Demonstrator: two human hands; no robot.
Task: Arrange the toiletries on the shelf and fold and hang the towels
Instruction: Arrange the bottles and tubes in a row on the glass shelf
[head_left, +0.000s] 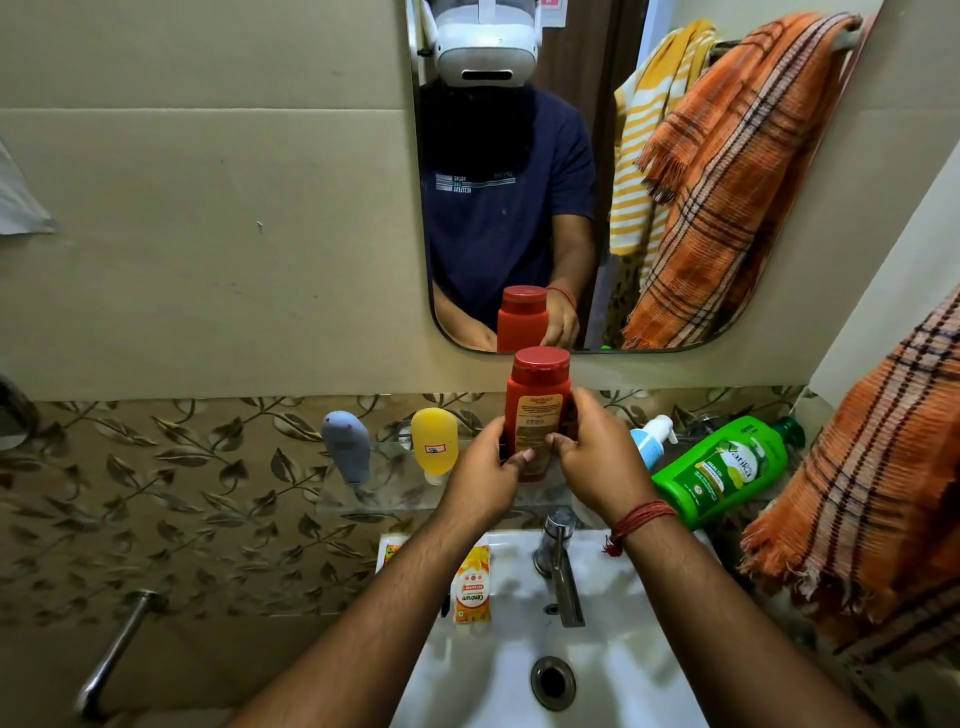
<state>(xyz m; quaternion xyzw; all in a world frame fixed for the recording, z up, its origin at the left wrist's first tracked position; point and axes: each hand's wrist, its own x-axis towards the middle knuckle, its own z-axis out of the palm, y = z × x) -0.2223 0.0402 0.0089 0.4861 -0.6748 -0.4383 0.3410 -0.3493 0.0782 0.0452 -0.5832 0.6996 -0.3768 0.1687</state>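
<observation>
Clear shelf (363, 499) under the mirror takes the red bottle (537, 415), held upright at its middle by the left hand (485, 475) and right hand (597, 457); best lowered squarely beside the yellow tube (434, 439).

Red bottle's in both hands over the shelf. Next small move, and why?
Probably lower the red bottle straight down onto the clear shelf and let go. Both the left hand and right hand grip it upright, right of the yellow bottle, where the shelf looks free. The green bottle lies tilted further right, yet to be stood up.
</observation>
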